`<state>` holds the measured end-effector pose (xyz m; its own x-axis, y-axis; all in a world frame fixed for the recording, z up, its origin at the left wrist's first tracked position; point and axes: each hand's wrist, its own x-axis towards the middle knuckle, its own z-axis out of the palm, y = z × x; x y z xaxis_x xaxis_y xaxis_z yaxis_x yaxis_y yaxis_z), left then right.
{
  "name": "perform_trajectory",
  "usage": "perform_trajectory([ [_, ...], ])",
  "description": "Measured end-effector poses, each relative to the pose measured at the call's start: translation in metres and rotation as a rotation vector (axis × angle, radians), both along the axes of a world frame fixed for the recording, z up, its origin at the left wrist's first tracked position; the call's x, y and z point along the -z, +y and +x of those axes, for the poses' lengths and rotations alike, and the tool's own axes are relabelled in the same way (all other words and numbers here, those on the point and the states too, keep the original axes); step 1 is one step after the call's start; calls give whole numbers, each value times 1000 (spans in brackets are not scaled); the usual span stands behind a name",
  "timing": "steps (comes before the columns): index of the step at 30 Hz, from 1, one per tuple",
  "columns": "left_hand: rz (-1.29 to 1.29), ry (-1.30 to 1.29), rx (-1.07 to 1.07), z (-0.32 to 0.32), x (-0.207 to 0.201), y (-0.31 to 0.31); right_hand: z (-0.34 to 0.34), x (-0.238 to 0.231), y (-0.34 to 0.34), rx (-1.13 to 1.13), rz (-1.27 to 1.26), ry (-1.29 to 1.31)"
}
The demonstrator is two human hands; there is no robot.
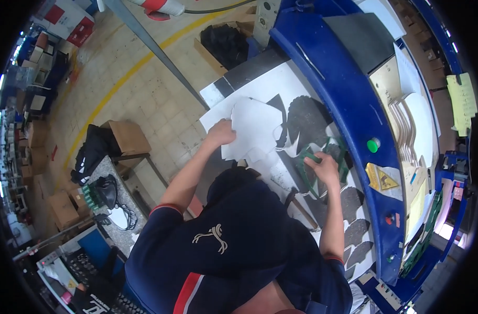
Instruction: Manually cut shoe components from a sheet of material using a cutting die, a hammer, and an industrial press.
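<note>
My left hand (221, 133) is closed on the left edge of a white cut sheet piece (256, 124) with scalloped edges. My right hand (324, 168) grips the rim of a green cutting die (307, 175), an open metal outline that lies over the grey and white sheet material. Dark grey shapes (308, 121) with wavy borders show on the white sheet (260, 86) beyond and between my hands. More dark patches (354, 230) lie beside my right forearm. A hammer-like tool with a brown handle (303, 210) rests near my right wrist.
A blue machine beam (343, 78) curves along the right, with a green button (373, 145) and a yellow warning sign (380, 178). A grey metal bar (155, 49) slants down from the upper left. An open carton of black material (223, 44) stands behind the table.
</note>
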<state>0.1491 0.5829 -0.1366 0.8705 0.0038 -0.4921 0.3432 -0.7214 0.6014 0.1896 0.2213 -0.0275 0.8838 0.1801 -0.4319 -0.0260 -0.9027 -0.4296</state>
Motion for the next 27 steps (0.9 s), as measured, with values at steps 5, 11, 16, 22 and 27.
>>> perform_trajectory([
  [5, 217, -175, -263, -21, 3, -23, -28, 49, -33, 258, -189, 48],
  [11, -63, -163, -386, -20, -2, -20, -56, 73, -45, 406, -142, -176],
  [16, -267, -558, 75, 6, -79, -18, -36, 10, -5, 260, 186, -538],
  [22, -690, -322, 539, -29, -182, -48, -25, -50, -22, -470, 594, 150],
  [27, -1062, -20, 804, -58, -97, -49, -88, -19, -9, -585, 841, 687],
])
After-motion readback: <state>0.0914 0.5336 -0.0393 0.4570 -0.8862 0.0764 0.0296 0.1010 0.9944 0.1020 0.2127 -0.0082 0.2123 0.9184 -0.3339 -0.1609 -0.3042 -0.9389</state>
